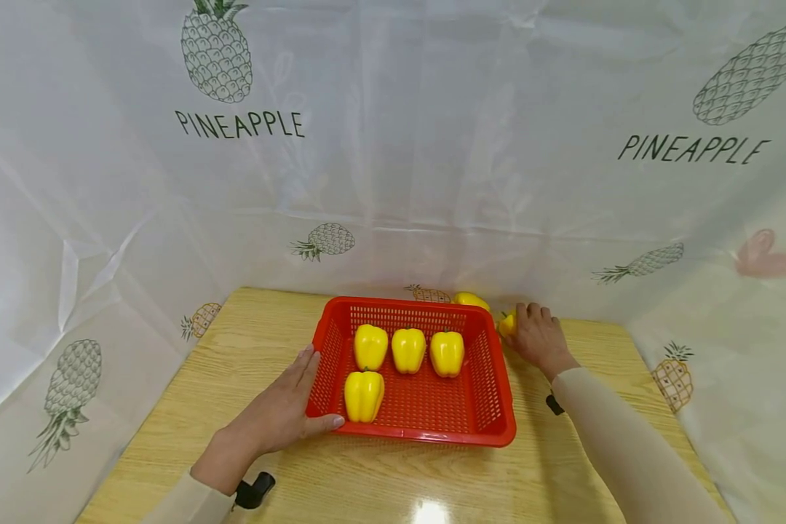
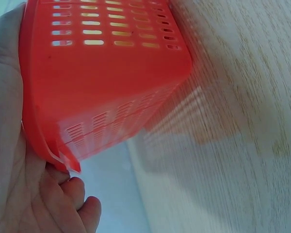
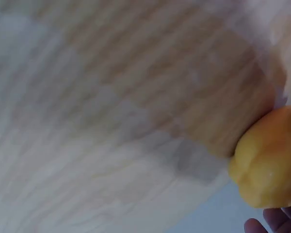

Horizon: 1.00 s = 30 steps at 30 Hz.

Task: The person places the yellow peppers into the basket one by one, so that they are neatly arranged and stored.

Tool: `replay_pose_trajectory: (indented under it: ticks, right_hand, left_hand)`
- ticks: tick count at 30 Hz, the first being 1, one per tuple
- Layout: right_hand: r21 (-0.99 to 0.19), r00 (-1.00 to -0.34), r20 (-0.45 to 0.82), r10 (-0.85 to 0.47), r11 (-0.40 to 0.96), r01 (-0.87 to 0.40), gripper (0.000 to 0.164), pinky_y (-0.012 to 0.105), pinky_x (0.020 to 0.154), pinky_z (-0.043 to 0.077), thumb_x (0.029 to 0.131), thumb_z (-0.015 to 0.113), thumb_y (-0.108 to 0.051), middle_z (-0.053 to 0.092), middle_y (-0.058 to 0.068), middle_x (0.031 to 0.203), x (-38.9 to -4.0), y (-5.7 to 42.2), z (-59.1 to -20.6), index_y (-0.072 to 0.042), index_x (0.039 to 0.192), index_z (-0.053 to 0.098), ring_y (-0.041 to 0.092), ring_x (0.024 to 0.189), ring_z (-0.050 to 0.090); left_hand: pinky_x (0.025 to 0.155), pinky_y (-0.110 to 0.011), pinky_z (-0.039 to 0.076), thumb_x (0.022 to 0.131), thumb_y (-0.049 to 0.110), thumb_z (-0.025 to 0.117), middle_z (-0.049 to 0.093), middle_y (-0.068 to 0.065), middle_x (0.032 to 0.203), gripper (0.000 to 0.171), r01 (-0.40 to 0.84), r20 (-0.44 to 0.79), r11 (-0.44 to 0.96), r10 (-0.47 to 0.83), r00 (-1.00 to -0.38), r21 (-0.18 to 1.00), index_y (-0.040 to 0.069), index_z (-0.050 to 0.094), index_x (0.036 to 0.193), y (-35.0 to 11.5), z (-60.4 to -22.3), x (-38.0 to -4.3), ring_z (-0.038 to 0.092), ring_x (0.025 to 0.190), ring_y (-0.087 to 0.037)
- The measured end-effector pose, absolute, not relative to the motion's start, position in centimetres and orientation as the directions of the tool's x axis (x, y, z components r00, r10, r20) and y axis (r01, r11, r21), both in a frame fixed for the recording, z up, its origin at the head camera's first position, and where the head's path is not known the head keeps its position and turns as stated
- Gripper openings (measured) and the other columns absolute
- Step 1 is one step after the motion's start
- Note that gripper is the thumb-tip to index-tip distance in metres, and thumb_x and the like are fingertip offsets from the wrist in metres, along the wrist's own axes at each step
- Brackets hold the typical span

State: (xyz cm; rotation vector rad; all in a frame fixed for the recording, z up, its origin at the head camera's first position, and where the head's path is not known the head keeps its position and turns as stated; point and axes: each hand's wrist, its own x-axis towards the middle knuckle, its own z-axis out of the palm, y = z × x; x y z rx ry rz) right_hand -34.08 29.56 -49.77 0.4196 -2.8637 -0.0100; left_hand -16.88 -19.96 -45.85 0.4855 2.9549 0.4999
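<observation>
A red plastic basket (image 1: 426,434) stands on the wooden table with several yellow bell peppers in it, one of them a bell pepper (image 1: 363,397) at the front left. My left hand (image 1: 276,405) holds the basket's near left corner, thumb over the front rim and fingers along the left side. In the left wrist view, the palm lies against the rim of the basket (image 2: 106,73). Beyond the basket's right side, my right hand (image 1: 538,336) grips another yellow bell pepper (image 3: 266,165), partly hidden by the fingers in the head view.
One more yellow bell pepper (image 1: 471,300) lies behind the basket's far right corner, partly hidden by the rim. A white sheet (image 1: 432,145) printed with pineapples hangs at the back and sides of the table (image 1: 236,349).
</observation>
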Motion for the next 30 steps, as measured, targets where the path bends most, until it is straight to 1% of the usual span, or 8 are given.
replay_pose_trajectory:
  ticks: [3,7,12,15,19,24,27,30]
  right_hand:
    - [0.038,-0.927,0.271,-0.259,0.965,-0.259,0.062,0.06,0.077,0.057,0.098,0.074,-0.036,0.053,0.034,0.11,-33.6,30.0,-50.3,0.011,0.125,0.044,0.049,0.094,0.056]
    - [0.016,-0.924,0.31,-0.225,0.973,-0.231,0.061,0.057,0.07,0.055,0.099,0.071,-0.04,0.051,0.032,0.102,-32.8,30.8,-51.0,0.011,0.118,0.044,0.046,0.087,0.052]
    - [-0.008,-0.925,0.342,-0.167,0.983,-0.181,0.06,0.056,0.063,0.053,0.096,0.074,-0.04,0.048,0.029,0.094,-31.4,31.6,-51.1,0.01,0.11,0.045,0.045,0.081,0.051]
    - [-0.038,-0.939,0.324,-0.113,0.99,-0.133,0.061,0.056,0.062,0.05,0.096,0.074,-0.039,0.045,0.03,0.092,-30.5,32.0,-51.1,0.011,0.109,0.042,0.047,0.081,0.049]
    - [-0.06,-0.955,0.294,-0.046,0.996,-0.067,0.061,0.056,0.061,0.047,0.096,0.073,-0.04,0.043,0.03,0.09,-29.4,32.6,-51.0,0.012,0.105,0.041,0.049,0.081,0.048]
    - [-0.064,-0.962,0.271,-0.024,0.997,-0.043,0.063,0.053,0.055,0.048,0.097,0.069,-0.044,0.042,0.029,0.086,-28.4,33.4,-50.7,0.012,0.101,0.041,0.046,0.076,0.047]
    - [-0.068,-0.972,0.233,-0.025,0.997,-0.042,0.069,0.052,0.054,0.05,0.095,0.07,-0.05,0.042,0.029,0.087,-27.9,33.8,-50.4,0.013,0.102,0.041,0.043,0.074,0.048]
    - [-0.07,-0.981,0.19,-0.033,0.996,-0.047,0.079,0.055,0.056,0.052,0.092,0.072,-0.058,0.045,0.031,0.09,-27.3,34.3,-49.8,0.014,0.107,0.042,0.043,0.075,0.051]
  left_hand:
    - [0.123,-0.057,0.037,0.087,0.083,0.061,0.014,-0.022,0.176,0.125,0.295,-0.049,0.894,0.329,-0.943,0.337,-0.004,0.018,0.166,-20.0,-45.8,-16.9,0.025,0.16,-0.044]
    - [0.123,-0.058,0.037,0.087,0.081,0.062,0.014,-0.023,0.175,0.125,0.296,-0.049,0.892,0.331,-0.942,0.341,-0.005,0.018,0.166,-19.9,-45.7,-16.9,0.025,0.16,-0.044]
    - [0.122,-0.058,0.038,0.086,0.085,0.06,0.014,-0.023,0.175,0.127,0.294,-0.049,0.892,0.329,-0.943,0.344,-0.004,0.018,0.166,-19.9,-45.7,-16.8,0.027,0.158,-0.046]
    - [0.122,-0.059,0.039,0.084,0.088,0.056,0.013,-0.023,0.176,0.129,0.29,-0.052,0.892,0.327,-0.944,0.346,-0.004,0.017,0.167,-20.0,-45.8,-16.9,0.028,0.158,-0.046]
    - [0.122,-0.059,0.038,0.084,0.088,0.057,0.013,-0.023,0.176,0.13,0.285,-0.059,0.892,0.325,-0.944,0.352,-0.003,0.016,0.167,-20.0,-45.8,-16.8,0.027,0.158,-0.047]
    - [0.123,-0.059,0.037,0.084,0.088,0.057,0.012,-0.022,0.176,0.13,0.282,-0.063,0.894,0.323,-0.944,0.349,-0.003,0.016,0.167,-20.0,-45.9,-16.9,0.026,0.159,-0.046]
    - [0.122,-0.059,0.038,0.083,0.089,0.056,0.012,-0.022,0.176,0.131,0.286,-0.06,0.893,0.325,-0.944,0.348,-0.003,0.016,0.167,-20.1,-45.9,-16.9,0.027,0.158,-0.046]
    - [0.121,-0.06,0.038,0.084,0.087,0.058,0.013,-0.024,0.176,0.13,0.291,-0.057,0.891,0.33,-0.942,0.349,-0.004,0.016,0.167,-20.1,-45.9,-17.0,0.028,0.158,-0.048]
